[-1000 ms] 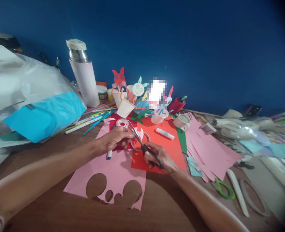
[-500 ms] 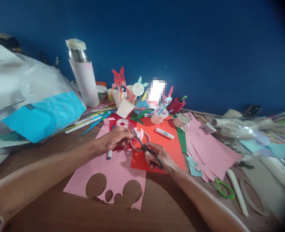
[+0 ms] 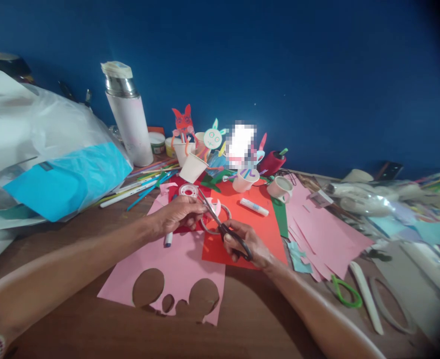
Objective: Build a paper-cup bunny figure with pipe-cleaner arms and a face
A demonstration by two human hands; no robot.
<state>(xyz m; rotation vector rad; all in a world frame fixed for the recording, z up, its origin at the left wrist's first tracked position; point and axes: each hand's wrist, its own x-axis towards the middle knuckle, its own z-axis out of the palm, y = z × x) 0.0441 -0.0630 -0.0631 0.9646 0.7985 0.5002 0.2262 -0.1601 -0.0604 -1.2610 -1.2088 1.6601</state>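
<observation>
My right hand (image 3: 244, 240) grips a pair of black-handled scissors (image 3: 214, 213), their metal blades pointing up and left. Beside the blades, my left hand (image 3: 186, 211) is closed in a pinch; what it holds is too small or hidden to make out. A pink paper piece (image 3: 215, 205) shows just behind the blades, above a grey ring (image 3: 229, 213). Under my hands lie an orange-red sheet (image 3: 264, 242) and a pink sheet (image 3: 182, 257) with several round holes cut out. A white tape roll (image 3: 188, 190) sits just beyond my left fingers.
Paper cups (image 3: 193, 168) with paper animal figures stand at the back, near a white flask (image 3: 130, 124). A plastic bag (image 3: 66, 129) fills the left. A white marker (image 3: 255, 207), a mug (image 3: 280, 189), pink sheets (image 3: 328, 227) and a green pipe cleaner (image 3: 349, 295) lie rightward.
</observation>
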